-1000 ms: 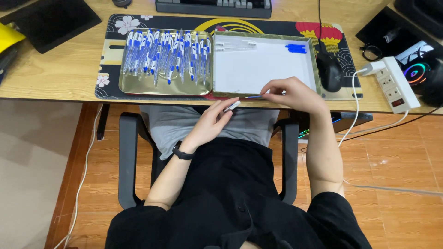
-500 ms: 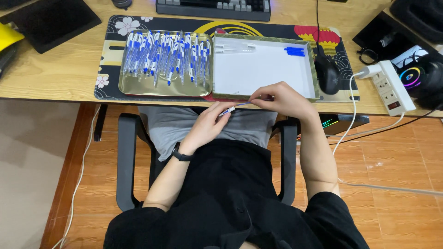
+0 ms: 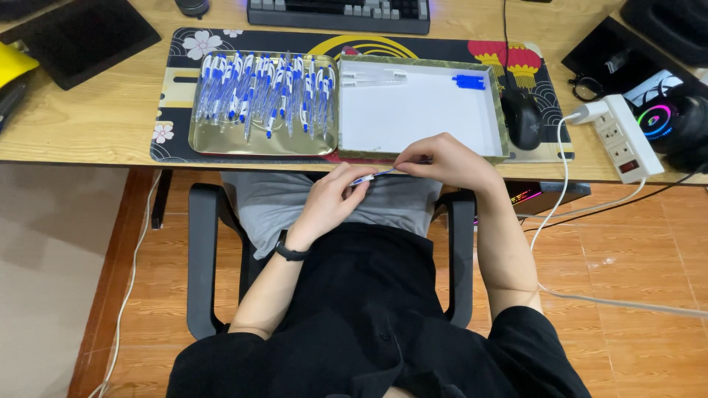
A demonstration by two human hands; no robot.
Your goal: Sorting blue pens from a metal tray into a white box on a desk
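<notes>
Below the desk edge, left hand [image 3: 330, 199] and right hand [image 3: 442, 158] pinch closed fingers on 1 pen [image 3: 371, 177], apparently blue-tipped.

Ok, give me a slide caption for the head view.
Both hands, left hand and right hand, hold a blue-and-white pen before two trays.

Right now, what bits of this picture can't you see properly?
- Head view: the thin pen part between the left hand and right hand is too small, and fingers cover its ends.
- The keyboard is cut off by the top edge.
- The headset runs off the right edge.
- The blue bits in the white tray are too tiny to tell apart.
</notes>
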